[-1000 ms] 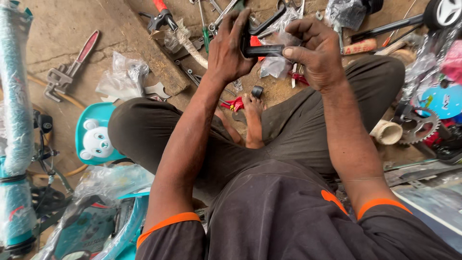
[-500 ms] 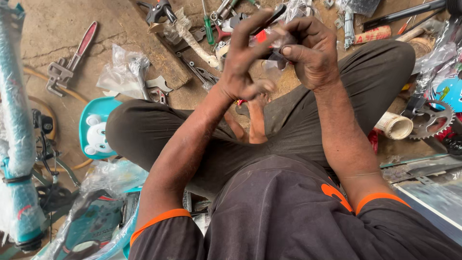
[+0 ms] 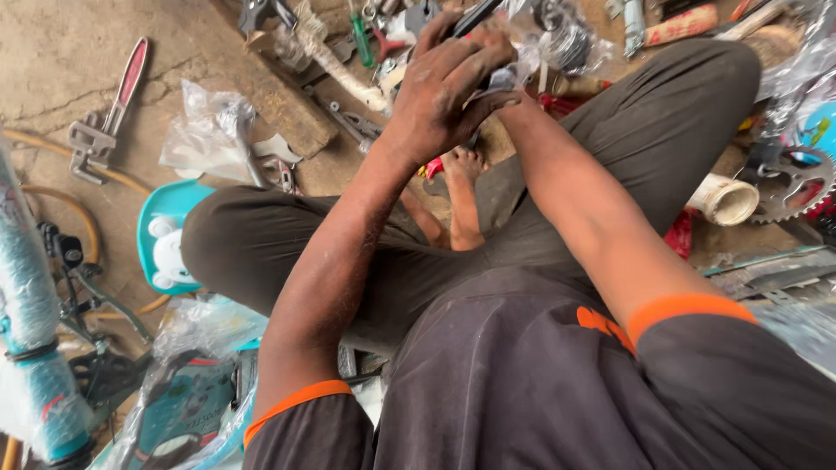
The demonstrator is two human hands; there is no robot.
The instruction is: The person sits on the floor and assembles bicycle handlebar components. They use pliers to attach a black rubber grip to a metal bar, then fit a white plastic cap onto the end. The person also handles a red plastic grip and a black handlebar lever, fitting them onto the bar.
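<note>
Both hands have shifted toward the top edge of the head view since the earlier frame, and the left hand (image 3: 448, 91) now lies over the right, which it hides almost wholly. Left hand: fingers curled and pressed down around a slim black part (image 3: 475, 16), of which only the far end shows; what kind of part it is cannot be told. Right hand: its grip cannot be told; only the forearm leads in under the left hand. The black part sits directly above the person's bare foot (image 3: 461, 187), between the crossed knees. Left of the foot lie a clear plastic bag (image 3: 205, 130) and a red-handled tool (image 3: 109, 113); right of it, a white pipe stub (image 3: 723, 198) and a toothed sprocket (image 3: 788, 178). Judgement: the work seems best done with the wrists braced close, the part steady over the lap, and pressure applied gradually.
</note>
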